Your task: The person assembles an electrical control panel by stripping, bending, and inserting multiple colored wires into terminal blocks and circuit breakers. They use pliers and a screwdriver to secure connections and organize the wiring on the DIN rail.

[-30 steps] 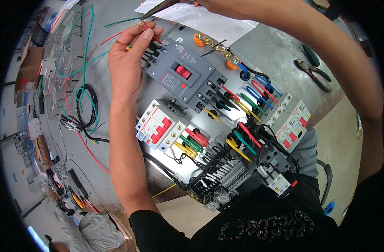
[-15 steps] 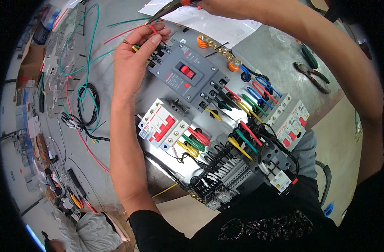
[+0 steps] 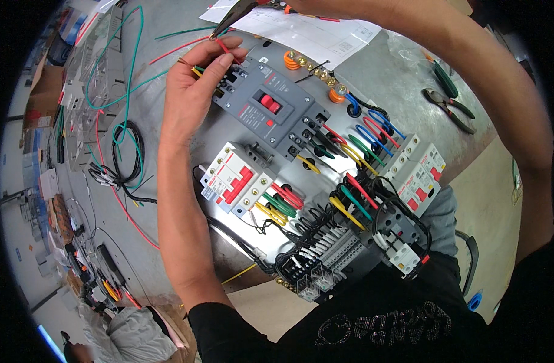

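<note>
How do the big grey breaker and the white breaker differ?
Size: the grey breaker is larger than the white breaker.
Switch: the grey breaker has a small red toggle in a recess; the white breaker has a wide red lever.
Hands: the left hand is at the grey breaker's upper-left end; no hand works at the white breaker.
Shared: both have red switches.

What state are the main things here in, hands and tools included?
Left hand, pinching red wire.
Right hand, holding needle-nose pliers.
Red wire, copper end at plier tips.
Needle-nose pliers, tip opening unclear.
Diagonal cutters, lying with handles spread.
Moulded-case circuit breaker, toggle position unclear.
Black cable, loosely coiled.
</note>
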### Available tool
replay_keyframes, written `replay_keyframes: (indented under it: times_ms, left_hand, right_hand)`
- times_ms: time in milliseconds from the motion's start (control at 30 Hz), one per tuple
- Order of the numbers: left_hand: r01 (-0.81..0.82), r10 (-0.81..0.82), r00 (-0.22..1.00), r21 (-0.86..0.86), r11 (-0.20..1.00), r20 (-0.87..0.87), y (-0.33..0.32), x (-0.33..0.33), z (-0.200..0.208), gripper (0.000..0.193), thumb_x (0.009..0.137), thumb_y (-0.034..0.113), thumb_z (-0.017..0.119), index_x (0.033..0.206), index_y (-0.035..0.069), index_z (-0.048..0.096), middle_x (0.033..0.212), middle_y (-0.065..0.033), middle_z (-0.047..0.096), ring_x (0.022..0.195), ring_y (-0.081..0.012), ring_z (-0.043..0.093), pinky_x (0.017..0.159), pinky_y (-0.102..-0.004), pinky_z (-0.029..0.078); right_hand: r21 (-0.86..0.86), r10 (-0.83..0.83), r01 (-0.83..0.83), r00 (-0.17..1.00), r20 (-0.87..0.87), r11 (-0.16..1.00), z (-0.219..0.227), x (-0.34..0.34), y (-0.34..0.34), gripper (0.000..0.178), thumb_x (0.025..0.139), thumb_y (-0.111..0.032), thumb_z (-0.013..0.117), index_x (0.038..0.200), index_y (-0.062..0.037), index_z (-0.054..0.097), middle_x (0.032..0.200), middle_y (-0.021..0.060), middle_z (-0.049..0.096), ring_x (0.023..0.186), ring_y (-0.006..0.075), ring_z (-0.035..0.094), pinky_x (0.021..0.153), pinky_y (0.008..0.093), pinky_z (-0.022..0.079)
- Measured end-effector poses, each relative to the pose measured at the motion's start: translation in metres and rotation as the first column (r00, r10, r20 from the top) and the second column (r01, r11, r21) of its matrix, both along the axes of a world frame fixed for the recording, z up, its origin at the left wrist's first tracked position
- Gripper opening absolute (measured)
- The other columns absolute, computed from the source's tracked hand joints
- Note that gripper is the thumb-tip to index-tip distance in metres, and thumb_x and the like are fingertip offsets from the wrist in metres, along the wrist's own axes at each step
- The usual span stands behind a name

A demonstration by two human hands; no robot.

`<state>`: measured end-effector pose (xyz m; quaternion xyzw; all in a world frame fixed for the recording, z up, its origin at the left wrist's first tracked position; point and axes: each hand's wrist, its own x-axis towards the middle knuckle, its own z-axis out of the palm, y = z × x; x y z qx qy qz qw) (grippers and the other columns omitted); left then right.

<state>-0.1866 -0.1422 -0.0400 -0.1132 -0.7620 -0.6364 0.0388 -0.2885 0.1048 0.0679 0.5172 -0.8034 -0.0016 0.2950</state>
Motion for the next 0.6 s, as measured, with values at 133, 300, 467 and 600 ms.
replay_keyframes:
  times_ms: [133, 300, 467, 600]
  left_hand:
    - [-0.003, 0.003, 1.000, -0.012, 1.000, -0.015, 0.003, -0.004, -0.002, 0.025, 0.103, 0.012, 0.067, 0.123, -0.002, 0.072, 0.109, -0.0079, 0.077, 0.102, -0.0129, 0.071, 0.092, -0.0271, 0.054]
    - [-0.102, 0.102, 0.995, -0.009, 0.995, -0.023, 0.010, -0.002, -0.005, 0.021, 0.102, 0.011, 0.068, 0.117, -0.003, 0.073, 0.103, -0.0073, 0.077, 0.096, -0.0119, 0.071, 0.087, -0.0262, 0.055]
    - [-0.189, 0.187, 0.981, -0.047, 0.981, -0.049, 0.007, 0.007, -0.007, 0.018, 0.101, 0.010, 0.069, 0.113, -0.003, 0.074, 0.099, -0.0061, 0.077, 0.092, -0.0108, 0.070, 0.084, -0.0247, 0.054]
    - [-0.149, 0.147, 0.986, -0.026, 0.988, -0.073, 0.022, -0.008, -0.001, 0.018, 0.101, 0.010, 0.069, 0.112, -0.003, 0.074, 0.098, -0.0057, 0.077, 0.091, -0.0101, 0.069, 0.082, -0.0243, 0.054]
  right_hand:
    - [0.036, -0.028, 0.027, 0.999, 0.037, 0.999, 0.003, -0.001, 0.004, 0.015, 0.086, -0.021, 0.070, 0.086, -0.0058, 0.073, 0.086, 0.0145, 0.072, 0.086, 0.0339, 0.072, 0.073, 0.0459, 0.056]
    - [0.051, -0.155, 0.149, 0.977, 0.148, 0.987, -0.001, 0.013, 0.007, 0.015, 0.088, -0.021, 0.069, 0.087, -0.0072, 0.074, 0.086, 0.0153, 0.071, 0.086, 0.0345, 0.072, 0.073, 0.0458, 0.056]
    - [-0.059, 0.000, 0.007, 0.994, 0.106, 0.998, -0.005, 0.014, 0.001, 0.011, 0.086, -0.018, 0.070, 0.086, -0.0082, 0.075, 0.085, 0.0147, 0.070, 0.083, 0.0340, 0.071, 0.068, 0.0465, 0.055]
    - [-0.013, -0.029, 0.029, 0.999, -0.030, 0.999, 0.013, 0.012, 0.013, 0.010, 0.084, -0.018, 0.070, 0.085, -0.0084, 0.075, 0.085, 0.0150, 0.071, 0.083, 0.0337, 0.072, 0.068, 0.0465, 0.055]
